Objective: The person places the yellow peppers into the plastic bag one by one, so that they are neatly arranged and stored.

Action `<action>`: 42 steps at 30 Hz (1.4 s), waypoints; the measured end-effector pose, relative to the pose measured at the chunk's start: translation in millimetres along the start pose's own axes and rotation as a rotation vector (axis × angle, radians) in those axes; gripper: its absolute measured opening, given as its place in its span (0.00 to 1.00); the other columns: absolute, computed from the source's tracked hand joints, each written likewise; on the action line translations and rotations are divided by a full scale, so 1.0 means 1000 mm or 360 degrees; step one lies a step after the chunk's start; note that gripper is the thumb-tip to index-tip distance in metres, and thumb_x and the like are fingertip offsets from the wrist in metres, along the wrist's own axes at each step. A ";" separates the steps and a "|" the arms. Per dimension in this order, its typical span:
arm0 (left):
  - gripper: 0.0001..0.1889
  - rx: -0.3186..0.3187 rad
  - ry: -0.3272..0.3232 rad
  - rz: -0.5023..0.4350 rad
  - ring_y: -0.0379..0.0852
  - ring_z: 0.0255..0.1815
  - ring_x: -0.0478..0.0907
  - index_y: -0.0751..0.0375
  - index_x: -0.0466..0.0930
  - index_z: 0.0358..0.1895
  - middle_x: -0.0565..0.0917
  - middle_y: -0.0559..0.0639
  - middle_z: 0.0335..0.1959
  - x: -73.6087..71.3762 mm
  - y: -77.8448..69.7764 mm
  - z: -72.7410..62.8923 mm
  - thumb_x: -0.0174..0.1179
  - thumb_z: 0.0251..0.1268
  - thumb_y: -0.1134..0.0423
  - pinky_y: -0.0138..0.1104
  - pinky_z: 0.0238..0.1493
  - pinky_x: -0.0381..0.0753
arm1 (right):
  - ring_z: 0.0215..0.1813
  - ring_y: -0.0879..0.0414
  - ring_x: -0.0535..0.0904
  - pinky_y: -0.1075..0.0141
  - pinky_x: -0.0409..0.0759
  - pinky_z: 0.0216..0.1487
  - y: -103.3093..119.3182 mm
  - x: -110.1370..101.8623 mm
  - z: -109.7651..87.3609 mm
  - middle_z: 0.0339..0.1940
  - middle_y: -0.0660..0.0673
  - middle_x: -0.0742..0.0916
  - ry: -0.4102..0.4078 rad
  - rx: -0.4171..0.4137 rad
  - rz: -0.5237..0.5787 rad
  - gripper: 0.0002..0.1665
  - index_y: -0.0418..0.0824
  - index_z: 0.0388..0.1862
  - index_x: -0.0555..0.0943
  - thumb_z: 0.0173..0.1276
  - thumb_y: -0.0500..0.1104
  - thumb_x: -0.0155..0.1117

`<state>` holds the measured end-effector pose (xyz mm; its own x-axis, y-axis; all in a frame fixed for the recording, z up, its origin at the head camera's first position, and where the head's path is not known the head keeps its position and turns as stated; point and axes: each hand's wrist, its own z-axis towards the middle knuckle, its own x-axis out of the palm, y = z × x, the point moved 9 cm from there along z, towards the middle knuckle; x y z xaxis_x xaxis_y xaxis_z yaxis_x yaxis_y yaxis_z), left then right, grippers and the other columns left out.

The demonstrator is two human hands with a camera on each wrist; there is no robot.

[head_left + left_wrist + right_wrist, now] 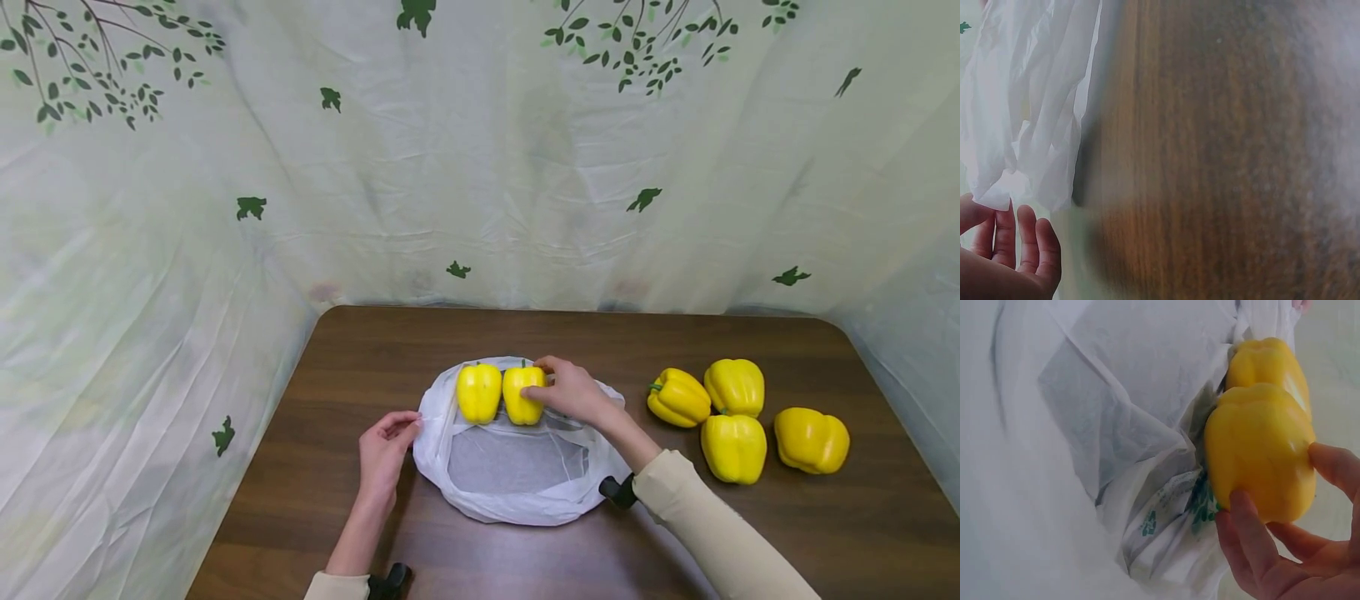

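A white plastic bag (517, 504) lies spread on the table with its mouth facing up. My left hand (386, 454) pinches the bag's left rim between thumb and fingertips; the left wrist view shows the bag's edge (997, 199) caught there. In my right hand (573, 390) is a yellow bell pepper (522, 394), gripped from its right side at the far part of the bag's mouth. Another yellow bell pepper (478, 393) stands just left of it, inside the far rim. The right wrist view shows the held pepper (1263, 453) overlapping the other one (1267, 362).
To the right of the bag, several yellow bell peppers (733, 448) sit in a loose group on the brown wooden table (600, 337). A pale curtain (510, 183) with leaf prints hangs behind the table and along both sides.
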<state>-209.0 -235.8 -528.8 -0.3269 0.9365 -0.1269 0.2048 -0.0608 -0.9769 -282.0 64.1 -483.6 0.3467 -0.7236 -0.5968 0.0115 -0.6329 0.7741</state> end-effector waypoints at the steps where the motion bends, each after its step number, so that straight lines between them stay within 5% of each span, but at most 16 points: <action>1: 0.09 -0.0004 -0.0001 0.0006 0.45 0.36 0.80 0.70 0.84 0.43 0.85 0.55 0.37 0.000 0.000 0.000 0.66 0.62 0.70 0.29 0.38 0.79 | 0.52 0.47 0.79 0.54 0.80 0.52 0.000 0.001 0.000 0.58 0.39 0.81 -0.0004 -0.0005 0.0001 0.34 0.36 0.65 0.74 0.64 0.51 0.69; 19: 0.11 -0.0039 0.0029 -0.0003 0.43 0.36 0.79 0.70 0.84 0.46 0.85 0.55 0.39 0.001 0.000 0.000 0.66 0.63 0.69 0.29 0.39 0.78 | 0.56 0.46 0.77 0.50 0.76 0.57 -0.004 0.001 -0.002 0.60 0.38 0.80 -0.0069 0.0043 0.0050 0.32 0.37 0.65 0.73 0.66 0.49 0.67; 32: 0.08 0.0062 0.0016 -0.0084 0.40 0.31 0.79 0.75 0.84 0.42 0.85 0.54 0.33 0.002 -0.003 -0.001 0.65 0.60 0.75 0.28 0.34 0.77 | 0.57 0.43 0.79 0.51 0.79 0.54 -0.009 -0.006 -0.012 0.63 0.39 0.78 -0.0068 0.0070 0.0125 0.34 0.39 0.67 0.71 0.66 0.50 0.68; 42: 0.11 0.0008 0.0039 -0.0068 0.40 0.33 0.79 0.73 0.84 0.45 0.86 0.54 0.36 0.002 -0.002 -0.001 0.66 0.61 0.71 0.28 0.36 0.77 | 0.60 0.44 0.77 0.52 0.80 0.52 -0.014 -0.012 -0.026 0.66 0.39 0.76 -0.0080 0.0039 0.0191 0.34 0.40 0.67 0.71 0.66 0.50 0.67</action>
<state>-209.4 -233.6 -526.8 -0.3126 0.9464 -0.0807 0.1866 -0.0221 -0.9822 -262.2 88.7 -481.4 0.2969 -0.8071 -0.5104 -0.0501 -0.5469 0.8357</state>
